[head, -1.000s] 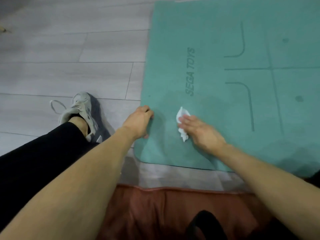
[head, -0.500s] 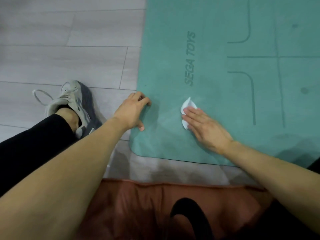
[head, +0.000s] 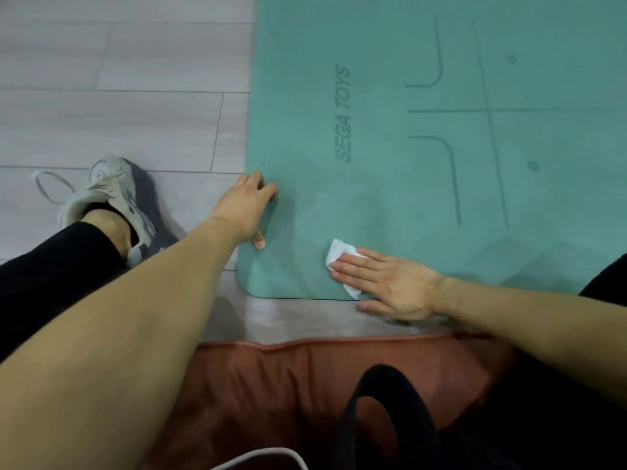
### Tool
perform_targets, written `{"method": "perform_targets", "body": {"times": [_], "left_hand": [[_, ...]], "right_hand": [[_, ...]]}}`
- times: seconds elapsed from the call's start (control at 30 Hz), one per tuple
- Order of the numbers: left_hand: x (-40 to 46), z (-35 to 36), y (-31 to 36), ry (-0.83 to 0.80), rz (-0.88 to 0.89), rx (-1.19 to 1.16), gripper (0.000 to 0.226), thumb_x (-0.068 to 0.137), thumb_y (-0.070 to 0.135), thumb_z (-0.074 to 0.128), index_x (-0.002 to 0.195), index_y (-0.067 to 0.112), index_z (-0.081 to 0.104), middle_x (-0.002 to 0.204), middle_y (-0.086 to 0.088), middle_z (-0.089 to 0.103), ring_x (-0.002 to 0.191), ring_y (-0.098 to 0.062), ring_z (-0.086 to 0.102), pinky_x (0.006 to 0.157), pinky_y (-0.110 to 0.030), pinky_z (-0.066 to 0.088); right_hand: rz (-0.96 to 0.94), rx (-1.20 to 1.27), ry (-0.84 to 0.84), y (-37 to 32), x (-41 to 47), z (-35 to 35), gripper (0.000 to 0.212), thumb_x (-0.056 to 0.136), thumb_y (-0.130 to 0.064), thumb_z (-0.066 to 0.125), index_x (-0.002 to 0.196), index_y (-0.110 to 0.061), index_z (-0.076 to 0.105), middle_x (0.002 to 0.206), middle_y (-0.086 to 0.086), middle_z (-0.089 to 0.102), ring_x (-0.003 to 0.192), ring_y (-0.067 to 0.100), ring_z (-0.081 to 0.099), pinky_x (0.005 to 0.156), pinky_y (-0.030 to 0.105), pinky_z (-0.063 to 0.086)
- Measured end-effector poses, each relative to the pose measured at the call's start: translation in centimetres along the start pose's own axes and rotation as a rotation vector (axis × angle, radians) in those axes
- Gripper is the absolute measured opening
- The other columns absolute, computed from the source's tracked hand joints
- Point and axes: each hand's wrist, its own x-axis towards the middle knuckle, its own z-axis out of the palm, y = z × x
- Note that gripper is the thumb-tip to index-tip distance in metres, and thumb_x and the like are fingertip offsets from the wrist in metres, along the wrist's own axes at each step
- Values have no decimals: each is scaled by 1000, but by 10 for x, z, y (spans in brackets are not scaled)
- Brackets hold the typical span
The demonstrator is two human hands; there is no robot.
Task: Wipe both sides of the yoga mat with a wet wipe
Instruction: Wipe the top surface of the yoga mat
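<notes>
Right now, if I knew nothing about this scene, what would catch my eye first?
The big teal yoga mat spread over the grey floor, printed SEGA TOYS. At its near edge the right hand presses a white wet wipe flat, while the left hand holds the mat's side edge. A worn grey sneaker sits left of the mat.

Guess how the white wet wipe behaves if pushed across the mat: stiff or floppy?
Probably floppy: the crumpled white wet wipe bunches unevenly beneath the flat right hand. It likely drags rather than glides on the matte teal yoga mat, which the left hand appears to steady.
</notes>
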Motion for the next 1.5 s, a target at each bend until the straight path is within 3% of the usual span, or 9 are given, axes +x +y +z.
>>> {"method": "perform_targets", "body": {"times": [0.3, 0.43, 0.5, 0.67, 0.9, 1.07, 1.27, 1.43, 1.5], "left_hand": [[4, -13, 12, -53, -5, 142, 125, 28, 37, 109, 136, 22, 48, 130, -11, 42, 120, -35, 45, 97, -50, 52], [5, -16, 15, -75, -18, 172, 153, 31, 36, 109, 160, 30, 26, 141, -9, 36, 127, -34, 42, 100, -50, 52], [8, -17, 15, -82, -13, 196, 157, 29, 41, 108, 161, 30, 24, 141, -9, 36, 126, -34, 42, 101, -50, 52], [9, -18, 16, -85, -2, 232, 155, 26, 46, 107, 159, 30, 28, 140, -8, 37, 124, -33, 45, 100, -49, 53], [5, -18, 13, -69, -11, 179, 154, 26, 43, 107, 161, 34, 33, 142, -5, 39, 124, -32, 44, 100, -47, 52], [5, -21, 16, -81, -24, 206, 156, 30, 44, 107, 164, 34, 28, 148, -4, 36, 131, -31, 42, 104, -47, 51], [10, -20, 16, -108, -28, 268, 155, 30, 48, 106, 163, 34, 27, 144, -5, 36, 128, -32, 44, 100, -47, 53], [15, -30, 38, -164, -36, 406, 138, 39, 57, 102, 152, 25, 31, 136, -9, 41, 125, -33, 52, 96, -44, 56], [11, -27, 56, -152, -31, 425, 126, 49, 58, 99, 150, 18, 33, 140, -10, 41, 127, -33, 52, 98, -45, 55]], "right_hand": [[-152, 11, 46, -9, 54, 0, 68, 112, -53, 32, 167, -15, 18, 176, 0, 10, 162, 14, 2, 132, 43, 8], [728, 102, 100, 102, 3, -24, 83, 105, -70, 7, 168, -16, 4, 176, 1, -2, 161, 13, -9, 132, 42, 2], [914, 245, 232, 77, 20, -17, 90, 104, -71, 22, 168, -11, 4, 176, 5, -3, 162, 18, -10, 132, 44, 3], [-90, 77, 103, -23, 66, 10, 71, 109, -59, 36, 166, -18, 26, 174, 1, 16, 162, 15, 4, 131, 45, 12], [927, 214, 261, 77, 92, -25, 89, 102, -73, 21, 167, -14, 12, 176, 5, 1, 162, 18, -9, 131, 46, 0], [147, 57, 144, -1, 104, -2, 78, 107, -65, 29, 168, -17, 18, 175, 1, 12, 162, 16, 0, 132, 42, 4], [1087, 144, 194, 124, 6, -18, 90, 102, -73, 14, 167, -10, 11, 176, 7, 4, 163, 21, -3, 131, 46, 3], [219, 196, 94, -31, 43, 15, 87, 102, -71, 31, 166, -12, 23, 175, 5, 13, 163, 19, 0, 131, 44, 6], [170, 172, 175, -13, 35, 15, 75, 106, -62, 32, 165, -15, 30, 173, 2, 20, 162, 17, 10, 131, 44, 12]]}}
